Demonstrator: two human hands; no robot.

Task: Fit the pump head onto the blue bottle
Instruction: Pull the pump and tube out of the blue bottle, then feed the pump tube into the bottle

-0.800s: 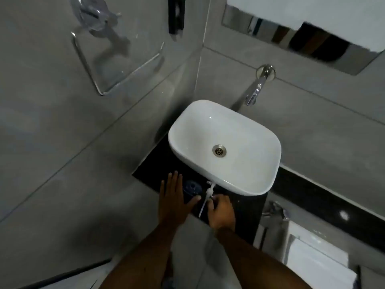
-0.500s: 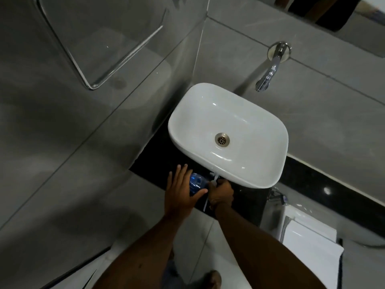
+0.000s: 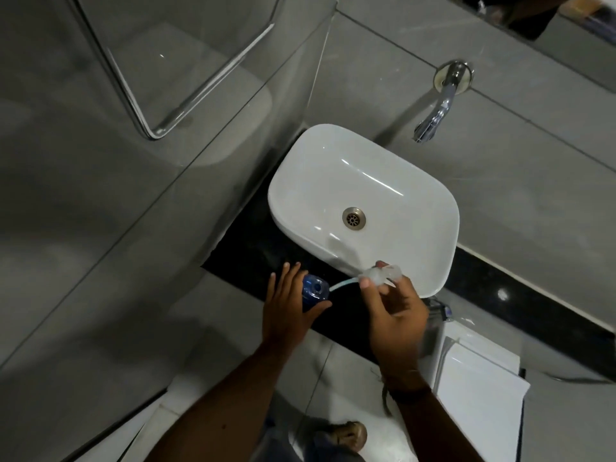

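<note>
While left hand [image 3: 289, 315] steadies blue bottle [image 3: 313, 289] on black counter [image 3: 253, 248] | right hand [image 3: 393, 315] grips pump head [image 3: 383, 274]

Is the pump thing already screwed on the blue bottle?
No, the right hand holds the pump head beside the blue bottle, whose mouth is open.

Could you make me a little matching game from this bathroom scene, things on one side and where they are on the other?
Things:
1. blue bottle
2. pump head
3. tap
4. drain

Places:
A. on the wall above the basin
B. held in the right hand
C. in the bottom of the white basin
D. steadied by the left hand on the dark counter

Pairs: 1-D, 2-B, 3-A, 4-C
</note>
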